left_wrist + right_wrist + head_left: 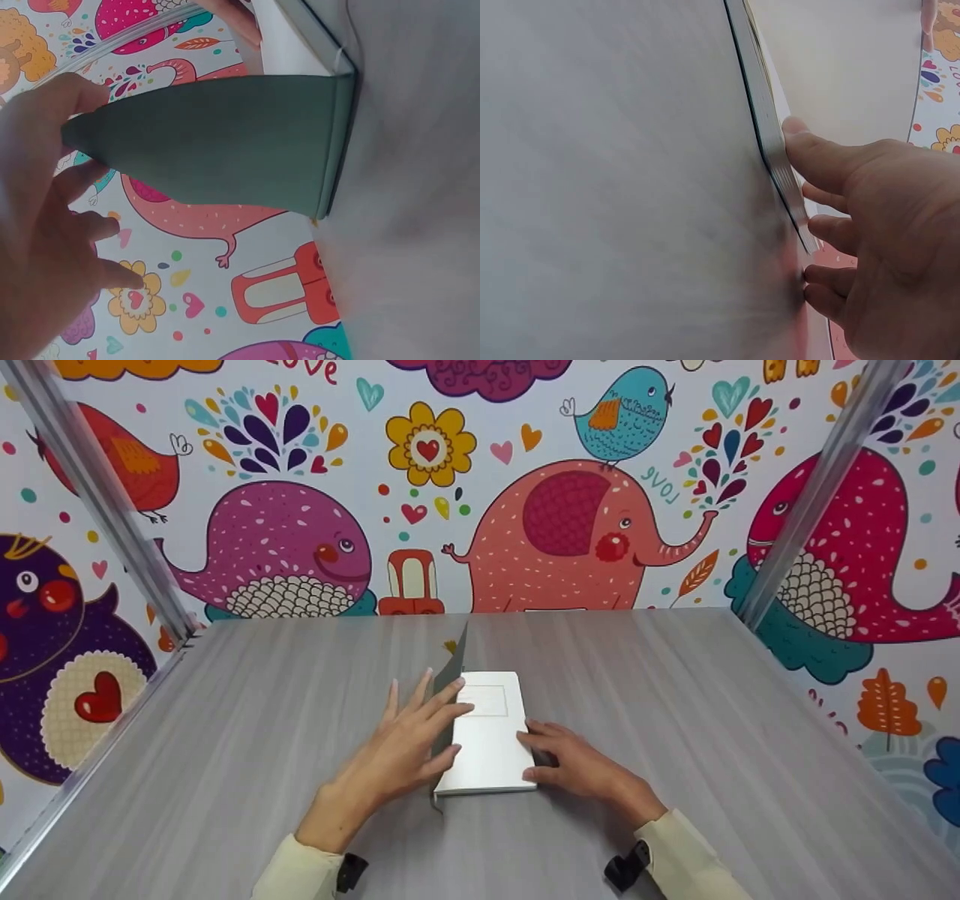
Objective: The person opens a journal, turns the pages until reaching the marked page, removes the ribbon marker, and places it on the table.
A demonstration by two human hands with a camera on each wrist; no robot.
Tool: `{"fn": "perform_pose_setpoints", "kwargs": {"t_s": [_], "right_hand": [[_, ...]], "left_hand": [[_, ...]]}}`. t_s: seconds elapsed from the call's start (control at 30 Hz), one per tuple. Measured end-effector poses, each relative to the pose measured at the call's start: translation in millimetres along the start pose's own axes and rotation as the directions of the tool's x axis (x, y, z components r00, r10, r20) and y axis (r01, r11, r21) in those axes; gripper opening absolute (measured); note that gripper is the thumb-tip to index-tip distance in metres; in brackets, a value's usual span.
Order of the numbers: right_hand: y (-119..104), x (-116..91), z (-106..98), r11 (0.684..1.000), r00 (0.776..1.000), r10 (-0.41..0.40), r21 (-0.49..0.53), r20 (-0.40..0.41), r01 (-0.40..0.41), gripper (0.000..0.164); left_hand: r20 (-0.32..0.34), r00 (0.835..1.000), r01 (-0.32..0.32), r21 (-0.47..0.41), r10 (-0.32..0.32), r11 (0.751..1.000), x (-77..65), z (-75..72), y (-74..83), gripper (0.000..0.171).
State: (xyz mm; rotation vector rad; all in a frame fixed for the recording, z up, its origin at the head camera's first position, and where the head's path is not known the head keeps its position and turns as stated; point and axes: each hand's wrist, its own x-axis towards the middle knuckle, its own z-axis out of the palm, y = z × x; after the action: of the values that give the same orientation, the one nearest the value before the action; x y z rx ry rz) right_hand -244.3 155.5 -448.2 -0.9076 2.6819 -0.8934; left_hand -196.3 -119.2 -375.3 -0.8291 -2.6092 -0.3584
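Note:
A notebook lies on the table with its white first page [491, 754] facing up and a thin printed frame near the page's top. Its dark green cover [225, 142] stands raised on the left side. My left hand [405, 746] pinches the cover's free edge between thumb and index finger, while the other fingers spread away from it. At the notebook's right side is my right hand [581, 765]; its thumb touches the page edges [769, 112] and the fingers reach along the lower corner, loosely bent.
The grey wood-grain table [247, 735] stretches around the notebook. Behind it stands a wall [420, 517] printed with cartoon animals, with metal posts [817, 502] at both sides. A small yellow bit [450, 646] shows beside the cover's top. Black bands [626, 866] circle both wrists.

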Motion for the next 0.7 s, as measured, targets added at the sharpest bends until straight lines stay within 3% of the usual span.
{"fn": "perform_pose_setpoints", "kwargs": {"t_s": [0.27,0.43,0.57,0.7], "right_hand": [[-3,0,1,0.998,1.000,0.024,-0.053,0.009,-0.023,0.062],[-6,-1,1,0.991,0.994,0.105,-0.080,0.017,-0.104,0.062],[-7,-1,1,0.988,0.989,0.146,-0.058,0.029,-0.144,0.064],[-7,-1,0,0.988,0.989,0.146,-0.056,0.032,-0.144,0.064]], "left_hand": [[-0.077,0.997,0.021,0.079,-0.015,0.997,-13.0,-8.8,-11.0,0.049],[-0.093,0.994,0.070,0.115,-0.060,0.991,-16.6,-14.1,-14.3,0.048],[-0.111,0.991,0.093,0.153,-0.077,0.984,-18.2,-16.7,-15.9,0.041],[-0.177,0.981,0.121,0.210,-0.084,0.970,-20.8,-17.9,-19.4,0.030]]}}
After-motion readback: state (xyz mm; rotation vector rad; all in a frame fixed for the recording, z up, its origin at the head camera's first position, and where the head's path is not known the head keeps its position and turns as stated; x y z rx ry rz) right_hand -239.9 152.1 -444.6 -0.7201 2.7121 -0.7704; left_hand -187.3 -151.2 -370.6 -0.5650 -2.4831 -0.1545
